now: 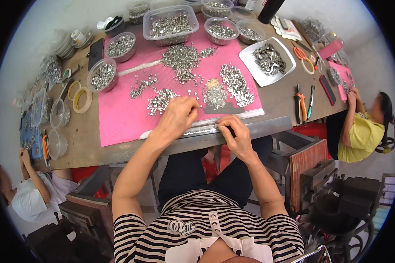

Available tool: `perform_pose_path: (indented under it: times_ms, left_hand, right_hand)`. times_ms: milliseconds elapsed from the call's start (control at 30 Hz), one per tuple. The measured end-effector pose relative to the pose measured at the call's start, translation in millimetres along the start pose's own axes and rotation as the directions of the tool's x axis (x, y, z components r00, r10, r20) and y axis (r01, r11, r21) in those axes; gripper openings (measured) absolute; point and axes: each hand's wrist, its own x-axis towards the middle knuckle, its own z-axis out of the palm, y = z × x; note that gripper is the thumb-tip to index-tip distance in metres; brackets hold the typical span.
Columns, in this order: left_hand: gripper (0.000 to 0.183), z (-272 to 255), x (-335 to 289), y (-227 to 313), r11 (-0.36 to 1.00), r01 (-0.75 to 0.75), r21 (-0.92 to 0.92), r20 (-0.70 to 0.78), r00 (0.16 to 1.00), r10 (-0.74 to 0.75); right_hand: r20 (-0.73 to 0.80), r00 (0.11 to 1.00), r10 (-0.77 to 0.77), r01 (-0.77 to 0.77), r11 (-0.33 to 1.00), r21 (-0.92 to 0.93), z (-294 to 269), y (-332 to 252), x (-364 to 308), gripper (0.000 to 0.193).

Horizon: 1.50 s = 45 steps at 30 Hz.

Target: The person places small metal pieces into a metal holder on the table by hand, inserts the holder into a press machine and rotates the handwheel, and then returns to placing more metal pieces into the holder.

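Note:
My left hand (176, 117) is over the front of the pink mat (114, 115), fingers curled in together; whatever is between the fingertips is hidden. Close beside it lies a heap of small shiny metal pieces (159, 101). At the table's front edge my right hand (237, 136) is closed in a pinch by a narrow metal strip (201, 129); what it holds is too small to make out. Just beyond are a pile of thin silvery pins (215, 97) on a dark grey patch (226, 109) and a heap of flat shiny pieces (236, 83).
Clear tubs of metal parts (171, 27) line the back. A white tray (248, 57) of parts stands right, near orange pliers (301, 103) and scissors (302, 55). Tape rolls (82, 100) lie left. Two other people sit at the table, one (362, 136) right, one (30, 201) left.

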Motion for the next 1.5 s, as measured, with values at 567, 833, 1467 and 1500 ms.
perform_pose_path:
  times_ms: [567, 833, 1467, 1500]
  left_hand:
    - [0.008, -5, -21, -3, 0.964, -0.067, 0.258, -0.054, 0.995, 0.084]
    - [0.005, -9, -26, -4, 0.947, -0.104, 0.303, 0.015, 0.994, 0.104]
    - [0.006, 2, -35, 26, 0.998, 0.068, -0.016, -0.002, 0.998, -0.068]
    - [0.006, 7, -36, 31, 0.998, 0.068, -0.016, -0.001, 0.998, -0.068]
  right_hand:
    - [-0.100, 0.991, -0.091, 0.079, 0.990, -0.118, 7, 1, -4, 0.006]
    - [0.065, 0.970, -0.233, 0.242, 0.931, -0.273, -7, -5, 21, 0.011]
    - [0.136, 0.987, 0.082, -0.081, 0.997, -0.012, -13, -8, 19, 0.009]
    - [0.095, 0.995, -0.026, 0.027, 1.000, -0.008, -11, -7, 14, 0.008]
